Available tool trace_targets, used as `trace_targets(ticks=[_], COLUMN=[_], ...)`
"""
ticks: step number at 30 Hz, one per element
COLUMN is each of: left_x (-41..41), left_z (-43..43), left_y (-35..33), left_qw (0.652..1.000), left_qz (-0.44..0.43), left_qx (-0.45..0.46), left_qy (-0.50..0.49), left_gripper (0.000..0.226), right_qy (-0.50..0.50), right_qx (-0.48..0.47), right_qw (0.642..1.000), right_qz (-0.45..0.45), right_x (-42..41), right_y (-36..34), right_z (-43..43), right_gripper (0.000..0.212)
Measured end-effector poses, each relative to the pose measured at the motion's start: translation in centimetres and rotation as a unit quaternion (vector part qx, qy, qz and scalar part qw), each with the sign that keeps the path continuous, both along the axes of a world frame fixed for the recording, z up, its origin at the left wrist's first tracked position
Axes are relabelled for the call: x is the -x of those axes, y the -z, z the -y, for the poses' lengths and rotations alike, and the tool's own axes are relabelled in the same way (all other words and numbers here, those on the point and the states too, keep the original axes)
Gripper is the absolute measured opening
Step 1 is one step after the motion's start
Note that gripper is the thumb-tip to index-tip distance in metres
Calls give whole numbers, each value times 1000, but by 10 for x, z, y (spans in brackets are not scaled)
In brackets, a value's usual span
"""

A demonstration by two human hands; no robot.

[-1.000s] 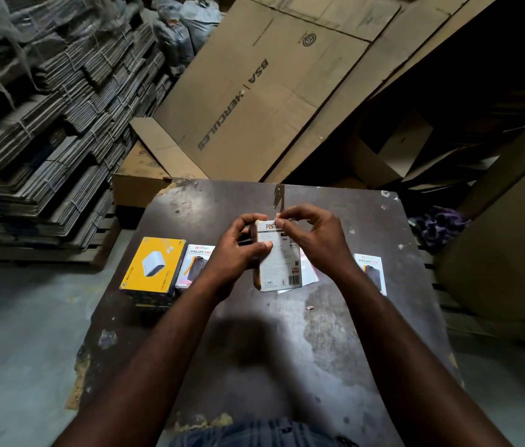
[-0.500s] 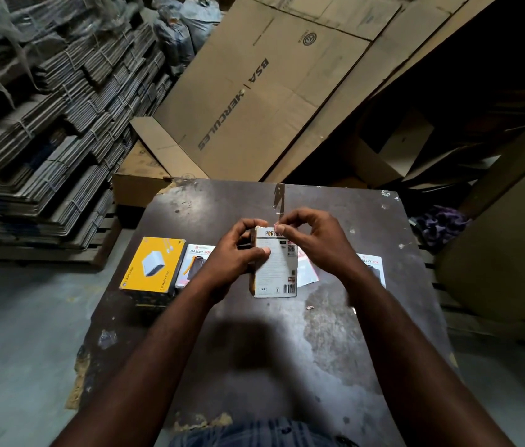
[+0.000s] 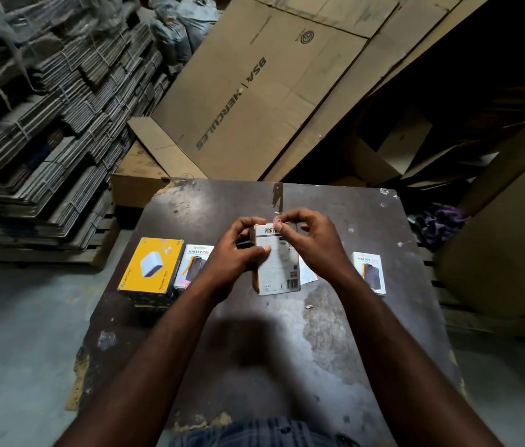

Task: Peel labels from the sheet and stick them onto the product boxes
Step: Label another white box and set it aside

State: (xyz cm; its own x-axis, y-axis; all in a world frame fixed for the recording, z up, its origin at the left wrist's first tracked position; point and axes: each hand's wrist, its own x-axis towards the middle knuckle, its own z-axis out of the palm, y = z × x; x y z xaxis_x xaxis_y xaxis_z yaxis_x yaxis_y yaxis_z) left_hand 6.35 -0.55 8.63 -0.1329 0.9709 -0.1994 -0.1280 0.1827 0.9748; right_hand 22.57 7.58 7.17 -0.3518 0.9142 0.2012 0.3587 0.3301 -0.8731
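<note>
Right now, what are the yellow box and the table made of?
Yellow box: probably printed cardboard, slightly glossy, with sharp folded edges. Table: seemingly dark coated wood board, worn; scuffed grey patches and chipped edges showing a paler core.

I see the left hand [image 3: 238, 256] gripping a white product box [image 3: 277, 269] held upright over the dark tabletop [image 3: 287, 350], thumb across its printed face. The right hand [image 3: 312, 250] pinches a small reddish label [image 3: 276, 223] at the box's top edge. At left, a yellow box [image 3: 151, 267] lies just beside a Halley box [image 3: 195, 262]. A second Halley box [image 3: 370, 272] lies right of the right wrist.
</note>
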Motion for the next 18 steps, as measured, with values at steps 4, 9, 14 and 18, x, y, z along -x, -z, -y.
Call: trace_targets(ticks=[4,9,14,18], left_x=[1,2,0,-2], left_z=[0,0,1,2], left_y=[1,2,2,-1], left_qw=[1000,1000,999,999], left_qz=[-5,14,21,25], left_qx=[-2,10,16,0], left_qy=[7,22,28,38], left_gripper=[37,38,39,39], right_qy=[-3,-29,-30,-46], right_qx=[9,17,72,128], right_qw=[1000,999,996,986], right_qz=[2,8,-45,-94], right_x=[0,-4,-5,-6], right_y=[0,-1,3,3], right_z=[6,9,5,5], right_gripper=[14,17,34,42])
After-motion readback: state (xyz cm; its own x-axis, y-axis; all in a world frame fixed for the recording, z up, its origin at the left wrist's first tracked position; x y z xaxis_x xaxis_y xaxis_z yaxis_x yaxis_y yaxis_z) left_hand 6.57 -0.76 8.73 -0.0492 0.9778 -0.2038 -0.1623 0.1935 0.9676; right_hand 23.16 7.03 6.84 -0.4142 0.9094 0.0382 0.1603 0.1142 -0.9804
